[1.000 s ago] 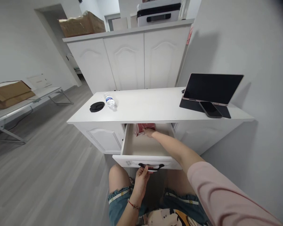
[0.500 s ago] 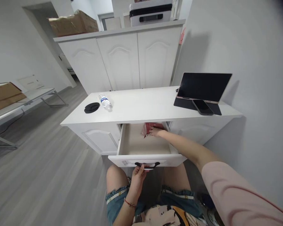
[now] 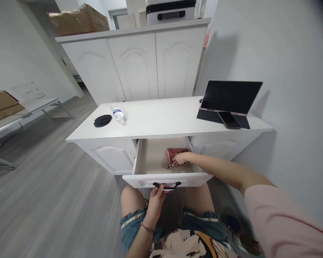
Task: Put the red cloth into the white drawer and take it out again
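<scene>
Currently, a red packet (image 3: 170, 154) with a clear-looking left end lies in the open drawer (image 3: 149, 156), toward its right side and short of the back. Right hand (image 3: 182, 157) is directly on it, covering its near right part; the red surface shows behind and to the left of the fingers. Contact is certain, but fingertips are partly lost in the folds, so cannot tell whether they close around the packet. Left hand (image 3: 156, 197) is outside the drawer, nearer the body and well apart from the packet, pinching the left part of the black handle (image 3: 174, 186), thumb uppermost. Hands apart from each other.

Pose: right arm reaches in over the drawer's right wall from the right, forearm close to level across the view, elbow bent, pink sleeve at lower right. Left forearm rises from the bottom edge, between the knees, red bracelet (image 3: 147, 228) at the wrist. Countertop (image 3: 158, 116) above the drawer bears a bottle (image 3: 118, 113) at left, a phone (image 3: 229, 120) at right.
</scene>
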### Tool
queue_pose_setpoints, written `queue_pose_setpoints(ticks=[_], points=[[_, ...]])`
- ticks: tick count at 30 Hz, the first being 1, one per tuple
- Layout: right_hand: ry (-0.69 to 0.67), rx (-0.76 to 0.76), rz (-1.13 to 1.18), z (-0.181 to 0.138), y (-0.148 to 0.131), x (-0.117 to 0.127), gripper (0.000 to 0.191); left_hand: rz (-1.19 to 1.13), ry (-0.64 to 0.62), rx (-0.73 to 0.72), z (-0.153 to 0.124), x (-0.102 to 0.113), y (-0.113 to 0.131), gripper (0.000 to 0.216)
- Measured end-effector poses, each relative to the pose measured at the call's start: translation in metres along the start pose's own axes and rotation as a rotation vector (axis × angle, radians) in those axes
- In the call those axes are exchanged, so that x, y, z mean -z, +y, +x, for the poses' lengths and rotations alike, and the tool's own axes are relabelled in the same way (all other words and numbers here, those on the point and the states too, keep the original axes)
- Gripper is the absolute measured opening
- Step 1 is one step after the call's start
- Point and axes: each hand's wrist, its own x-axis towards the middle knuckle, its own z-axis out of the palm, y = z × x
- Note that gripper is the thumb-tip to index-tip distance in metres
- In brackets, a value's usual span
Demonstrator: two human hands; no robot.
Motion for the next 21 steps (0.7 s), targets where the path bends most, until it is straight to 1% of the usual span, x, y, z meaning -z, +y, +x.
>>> queue_pose_setpoints(ticks=[5, 8, 12, 15, 21], points=[[-0.166, 0.078, 0.033, -0.009, -0.016, 0.002, 0.045, -0.001, 0.007, -0.003, -0.001, -0.001, 0.000, 0.037], [-0.259, 0.110, 0.075, -0.011, -0.027, 0.000, 0.048, -0.004, -0.009, -0.008, -0.002, -0.001, 0.000, 0.035], [-0.351, 0.133, 0.148, -0.011, -0.041, -0.002, 0.051, -0.003, -0.010, -0.016, -0.002, -0.001, 0.001, 0.034], [-0.347, 0.145, 0.187, -0.009, -0.053, 0.000, 0.046, -0.012, -0.015, -0.014, -0.002, -0.001, 0.001, 0.033], [-0.222, 0.164, 0.195, 0.007, -0.090, 0.009, 0.038, -0.008, -0.008, -0.015, -0.003, -0.001, 0.001, 0.035]])
